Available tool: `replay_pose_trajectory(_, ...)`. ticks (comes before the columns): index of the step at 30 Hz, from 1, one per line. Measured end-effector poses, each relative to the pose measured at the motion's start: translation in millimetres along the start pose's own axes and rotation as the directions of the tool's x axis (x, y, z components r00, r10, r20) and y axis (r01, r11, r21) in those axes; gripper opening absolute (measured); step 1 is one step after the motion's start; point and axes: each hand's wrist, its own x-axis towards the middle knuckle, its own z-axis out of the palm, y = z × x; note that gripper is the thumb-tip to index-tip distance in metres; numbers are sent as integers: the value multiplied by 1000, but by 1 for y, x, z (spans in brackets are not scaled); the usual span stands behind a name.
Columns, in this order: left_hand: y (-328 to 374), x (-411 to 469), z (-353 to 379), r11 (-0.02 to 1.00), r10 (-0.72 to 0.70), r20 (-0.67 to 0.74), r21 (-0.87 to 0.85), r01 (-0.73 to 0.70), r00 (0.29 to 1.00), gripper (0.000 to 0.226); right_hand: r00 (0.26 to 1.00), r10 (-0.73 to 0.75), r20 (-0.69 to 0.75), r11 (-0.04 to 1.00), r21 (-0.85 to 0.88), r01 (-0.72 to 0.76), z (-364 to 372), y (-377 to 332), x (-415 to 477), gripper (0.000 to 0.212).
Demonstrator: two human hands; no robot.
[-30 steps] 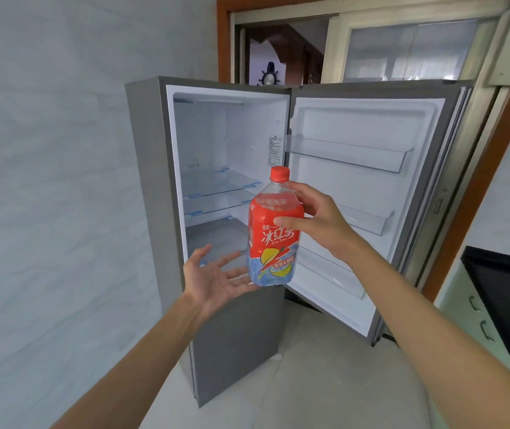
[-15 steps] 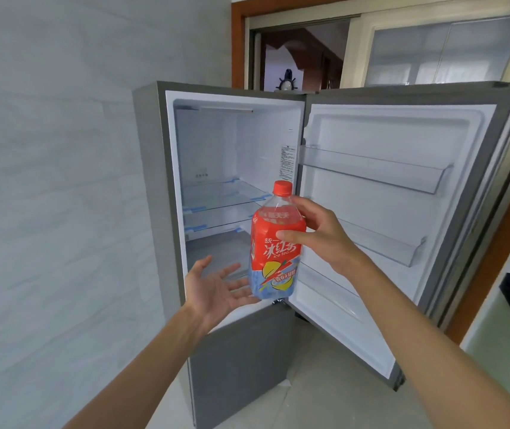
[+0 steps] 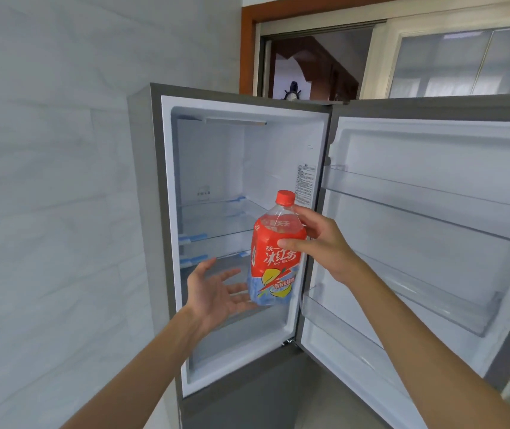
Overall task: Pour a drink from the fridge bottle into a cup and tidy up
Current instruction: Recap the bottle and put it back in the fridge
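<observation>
Right hand (image 3: 324,246) fingers still clamped on bottle (image 3: 273,255), left hand (image 3: 216,292) fingers spread beside base, fridge (image 3: 142,243) nearer.

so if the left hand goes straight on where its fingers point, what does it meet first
Probably the bottle, near its base: the open left hand points its fingers there. The fingertips look close to it or touching; depth is unclear.

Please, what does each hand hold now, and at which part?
The right hand grips the bottle at its shoulder, below the red cap. The left hand is open beside the bottle's base and holds nothing; whether it touches is unclear.
</observation>
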Motion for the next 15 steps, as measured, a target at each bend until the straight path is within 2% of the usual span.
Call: replay_pose_trajectory(15, 74, 120, -27, 999, 14, 16, -49, -14, 1000, 66, 998, -55, -27, 996, -78, 53, 10, 40, 135, 61)
